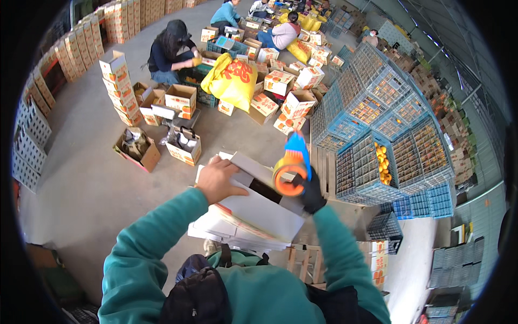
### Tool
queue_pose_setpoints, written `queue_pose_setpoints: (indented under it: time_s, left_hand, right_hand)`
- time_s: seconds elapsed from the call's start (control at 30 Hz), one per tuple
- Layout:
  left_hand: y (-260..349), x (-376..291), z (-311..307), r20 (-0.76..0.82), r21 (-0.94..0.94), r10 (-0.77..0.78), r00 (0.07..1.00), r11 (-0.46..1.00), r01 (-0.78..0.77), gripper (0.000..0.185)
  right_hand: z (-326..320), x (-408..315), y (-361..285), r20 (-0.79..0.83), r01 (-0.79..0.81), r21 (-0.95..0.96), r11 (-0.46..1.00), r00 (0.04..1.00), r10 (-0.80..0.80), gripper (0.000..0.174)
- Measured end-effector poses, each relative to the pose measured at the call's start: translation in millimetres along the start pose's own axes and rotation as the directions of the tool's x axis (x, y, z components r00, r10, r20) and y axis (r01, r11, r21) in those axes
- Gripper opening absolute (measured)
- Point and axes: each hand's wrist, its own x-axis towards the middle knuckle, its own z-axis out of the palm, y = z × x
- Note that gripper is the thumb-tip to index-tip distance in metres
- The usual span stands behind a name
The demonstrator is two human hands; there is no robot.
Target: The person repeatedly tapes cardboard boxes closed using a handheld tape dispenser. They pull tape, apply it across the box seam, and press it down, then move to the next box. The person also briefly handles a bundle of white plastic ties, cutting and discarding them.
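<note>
Before me a white cardboard box (pixel 259 214) rests on a stack of flat white cardboard (pixel 218 229). Its flaps are partly folded in, with a dark gap between them. My bare left hand (pixel 218 178) presses on the flaps at the left, fingers spread over the far edge and thumb toward the gap. In a black glove, my right hand (pixel 311 192) grips a blue tape dispenser (pixel 298 148). A roll of yellow tape (pixel 287 172) with an orange core is mounted on it. The dispenser is slightly blurred and hangs over the box's right end.
Crates of orange fruit (pixel 382 162) stand stacked on a wooden pallet (pixel 323 166) to the right. Ahead, a person (pixel 172 52) crouches by a yellow sack (pixel 232 81) and printed cartons (pixel 279 81). Two open cartons (pixel 184 148) sit on the floor at front left, near a carton column (pixel 119 87).
</note>
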Motion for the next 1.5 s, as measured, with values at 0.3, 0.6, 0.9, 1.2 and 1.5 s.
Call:
queue_pose_setpoints:
  time_s: [0.3,0.6,0.9,1.2,1.5]
  left_hand:
    - [-35,-1,50,0.303,-0.522,-0.327,0.895,0.729,0.443,0.062]
    - [-1,-6,26,-0.508,-0.469,-0.184,0.842,0.878,-0.092,0.028]
    - [13,2,22,-0.154,-0.622,-0.07,0.986,0.782,-0.041,0.025]
    - [-98,23,65,-0.12,-0.325,-0.344,0.931,0.9,0.29,0.027]
    - [-81,31,83,0.096,-0.121,-0.305,0.947,0.941,0.316,0.04]
  right_hand:
    - [-20,-54,47,0.048,0.316,-0.314,0.895,0.947,-0.318,0.066]
    - [-17,-72,13,0.335,0.517,-0.647,0.56,0.853,-0.4,0.082]
    - [-1,-74,-19,0.515,0.685,-0.643,0.344,0.718,-0.468,0.07]
    - [19,-58,-17,0.42,0.582,-0.718,0.382,0.8,-0.428,0.066]
    - [18,-54,-16,0.414,0.581,-0.701,0.414,0.804,-0.426,0.067]
